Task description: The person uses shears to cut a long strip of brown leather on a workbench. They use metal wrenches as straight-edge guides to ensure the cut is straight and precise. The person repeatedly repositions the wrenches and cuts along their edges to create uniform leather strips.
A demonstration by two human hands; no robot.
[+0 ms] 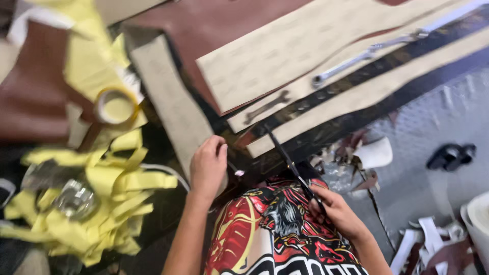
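Across the far bench lie brown leather and tan pattern boards, with two spanners resting on them. At the left, yellow scraps heap beneath a tape roll. Near centre, the left hand presses a grey strip, fingers curled on its near end; it looks stiff yet bendable, best held by the edge. The right hand is clamped on black scissors. No labels are legible.

Below me grey metal floor with raised tread pattern, littered with brown and white offcuts. Black sandal lying on it. Cluttered dark table edge runs diagonally. Light even, soft.
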